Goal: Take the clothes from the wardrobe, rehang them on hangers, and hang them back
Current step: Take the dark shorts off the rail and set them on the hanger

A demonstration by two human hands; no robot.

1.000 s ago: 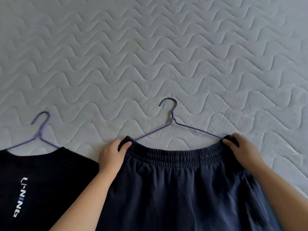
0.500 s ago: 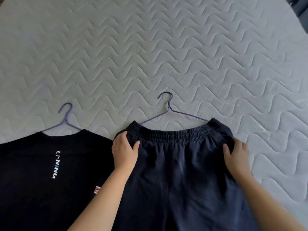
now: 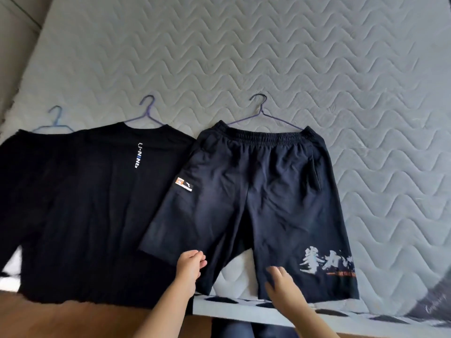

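On the bed (image 3: 317,57), three dark garments lie flat side by side, each with a wire hanger hook poking out at the top.

- The shorts (image 3: 256,191) are at right and their waistband is already stretched over a hanger (image 3: 262,111).
- The T-shirt (image 3: 97,203) is in the middle on its own hanger (image 3: 146,111), with a third dark garment (image 3: 14,154) at far left.
- Left hand (image 3: 189,267) sits at the hem of the shorts' left leg with fingers loosely curled. I can't tell whether it pinches the cloth.
- Right hand (image 3: 280,281) is blurred. Its fingers look spread and it rests on the right leg near the hem.

Step, as I judge it: the rehanging of the shorts is done and the legs are getting a final smoothing.

Next move probably calls for grabbing each hanger by the hook and lifting straight, so the waistband doesn't slip off the hanger ends. After that the clothes go to the wardrobe, which is not in view.

Writing:
- "LI-NING" runs vertically down the T-shirt in white with some blue.
- The shorts carry an orange-and-white patch near the left pocket, too small to read.
- White brush-style Chinese characters sit on the right leg above an orange line. I can't read them.
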